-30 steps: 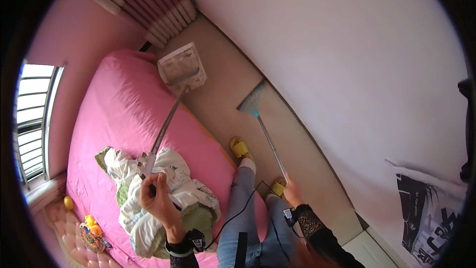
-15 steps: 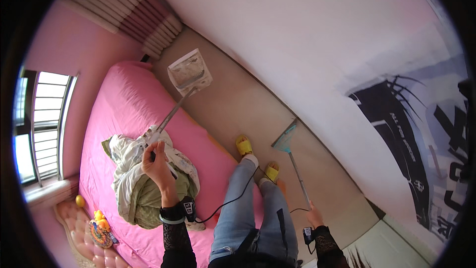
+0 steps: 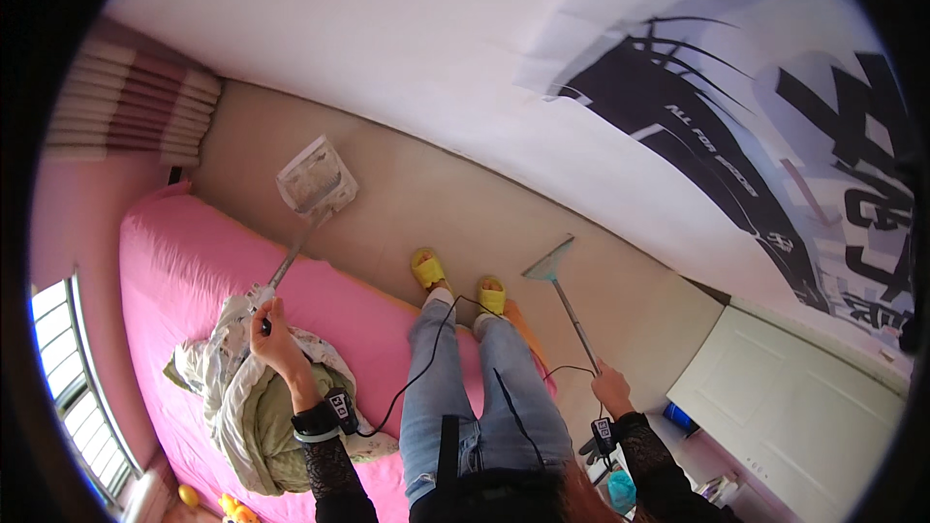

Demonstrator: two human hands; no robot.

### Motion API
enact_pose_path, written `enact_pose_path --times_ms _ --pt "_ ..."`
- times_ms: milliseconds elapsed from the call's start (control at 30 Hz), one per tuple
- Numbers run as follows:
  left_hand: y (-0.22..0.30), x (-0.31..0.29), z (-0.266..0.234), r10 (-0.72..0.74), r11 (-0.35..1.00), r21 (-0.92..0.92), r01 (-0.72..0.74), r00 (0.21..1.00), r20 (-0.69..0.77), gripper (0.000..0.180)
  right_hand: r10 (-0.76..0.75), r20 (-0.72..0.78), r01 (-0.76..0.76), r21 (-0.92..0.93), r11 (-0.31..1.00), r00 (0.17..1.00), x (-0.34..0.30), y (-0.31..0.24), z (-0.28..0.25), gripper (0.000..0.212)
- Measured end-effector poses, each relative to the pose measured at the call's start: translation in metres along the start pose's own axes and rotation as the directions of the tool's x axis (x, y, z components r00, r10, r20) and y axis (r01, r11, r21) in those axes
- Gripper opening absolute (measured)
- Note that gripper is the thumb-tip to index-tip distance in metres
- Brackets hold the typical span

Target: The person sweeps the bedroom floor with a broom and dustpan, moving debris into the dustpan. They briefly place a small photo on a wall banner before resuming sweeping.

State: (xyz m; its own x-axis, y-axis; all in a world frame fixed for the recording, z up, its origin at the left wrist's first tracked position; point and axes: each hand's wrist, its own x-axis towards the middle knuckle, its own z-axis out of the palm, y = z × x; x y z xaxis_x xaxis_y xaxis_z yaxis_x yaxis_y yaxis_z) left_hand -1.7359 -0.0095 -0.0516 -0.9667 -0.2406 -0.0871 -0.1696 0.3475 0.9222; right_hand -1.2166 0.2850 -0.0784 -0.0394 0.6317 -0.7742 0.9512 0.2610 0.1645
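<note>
My left hand [image 3: 279,341] is closed around the long grey handle of a dustpan [image 3: 316,174]. The pan, white and smudged with dirt, is out over the floor past the bed's edge. In my right hand [image 3: 610,389] is the upper part of a broom [image 3: 573,315] with a grey stick. Its flat, triangular teal head points away from me, near the base of the white wall. Whether the broom's edge touches the floor, I cannot tell. My feet, in yellow slippers [image 3: 426,269], stand between the two tools.
A bed with a pink sheet [image 3: 223,261] fills the left side, a crumpled green and white quilt [image 3: 281,416] on it. Curtains [image 3: 145,102] hang at the far left. On the right are a wall with a black print [image 3: 678,136] and a pale door [image 3: 785,397]. Cables run from my wrists.
The view has turned, so the door at the right shows more and the window less. Dustpan and broom stay in the same hands; the broom head appears slightly turned.
</note>
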Motion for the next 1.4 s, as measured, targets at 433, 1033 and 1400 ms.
enact_pose_path --times_ms 433,1033,1400 --pt "-0.023 -0.078 0.042 0.076 0.994 0.074 -0.082 0.994 0.081 0.014 -0.519 -0.179 0.544 0.145 0.827 0.836 0.079 -0.016 0.032 0.054" --pt "-0.011 -0.226 0.112 0.092 0.987 0.112 -0.113 0.979 0.18 0.014 -0.142 -0.05 0.147 0.102 0.984 0.989 0.141 0.263 0.061 0.05" --pt "-0.013 -0.237 0.132 0.1 0.976 0.164 -0.143 0.964 0.246 0.015 0.055 0.009 -0.056 0.057 0.997 0.998 0.135 0.37 0.052 0.053"
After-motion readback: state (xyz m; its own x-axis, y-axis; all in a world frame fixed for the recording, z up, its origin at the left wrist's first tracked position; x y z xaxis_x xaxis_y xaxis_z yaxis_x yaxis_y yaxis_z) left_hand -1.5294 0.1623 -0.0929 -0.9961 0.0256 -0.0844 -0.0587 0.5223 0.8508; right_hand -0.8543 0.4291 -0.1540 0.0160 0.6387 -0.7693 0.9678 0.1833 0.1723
